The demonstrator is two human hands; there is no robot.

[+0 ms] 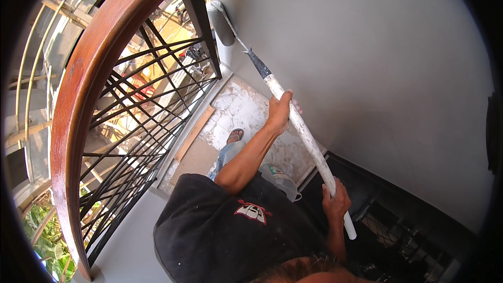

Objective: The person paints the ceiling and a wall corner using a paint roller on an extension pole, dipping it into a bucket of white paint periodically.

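**Roller on a long pole working a grey wall beside a balcony railing**

The left hand (279,111) is wrapping closed around the upper part of the white pole (306,137), and the right hand (335,202) is gripping it shut near its lower end. The pole is running up and to the left from the hands to the paint roller (220,22), which is lying against the grey wall (367,57) close to the wall's left edge, just beside the black railing post (201,21). The wall to the right of the roller is showing an even grey with no bare patches visible, so coverage is judged to be well advanced; whether the strip at the roller is finished cannot be told. Below the roller, the floor (243,107) is appearing mottled white, with a sandalled foot (235,135) standing on it. No package or sign is showing; the only label is a red-and-white emblem (253,212) on the black shirt (209,230), below the pole's lower half
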